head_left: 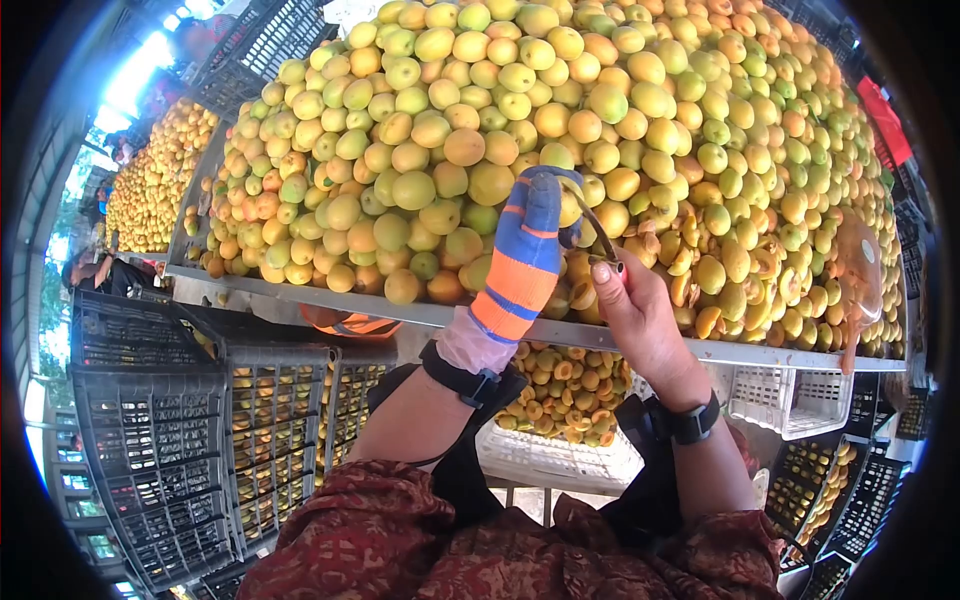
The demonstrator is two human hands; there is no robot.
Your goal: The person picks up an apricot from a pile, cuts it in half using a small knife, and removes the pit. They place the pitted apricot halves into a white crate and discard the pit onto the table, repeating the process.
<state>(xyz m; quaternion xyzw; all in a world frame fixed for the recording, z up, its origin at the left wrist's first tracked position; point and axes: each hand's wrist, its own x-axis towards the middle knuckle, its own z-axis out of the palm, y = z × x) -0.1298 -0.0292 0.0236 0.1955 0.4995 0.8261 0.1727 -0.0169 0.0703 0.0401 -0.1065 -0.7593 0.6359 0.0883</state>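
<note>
My left hand (525, 250) wears a blue and orange striped glove. Its fingers are closed around a yellow apricot (570, 207) above the table's near edge. In the bare fist of my right hand (642, 318) is a thin, curved metal tool (600, 228), thumb pressed along its lower end. The tool's upper end reaches the apricot in the glove. Behind both hands rises a large heap of whole yellow, orange and green apricots (413, 188). Split apricots (684, 262) lie on the heap just right of my right hand.
The metal table edge (400, 304) runs across in front of me. Below it, a white crate (560, 455) holds halved apricots. Black crates (150, 440) stand at left, others (810, 480) at lower right. A person (105, 275) is at far left.
</note>
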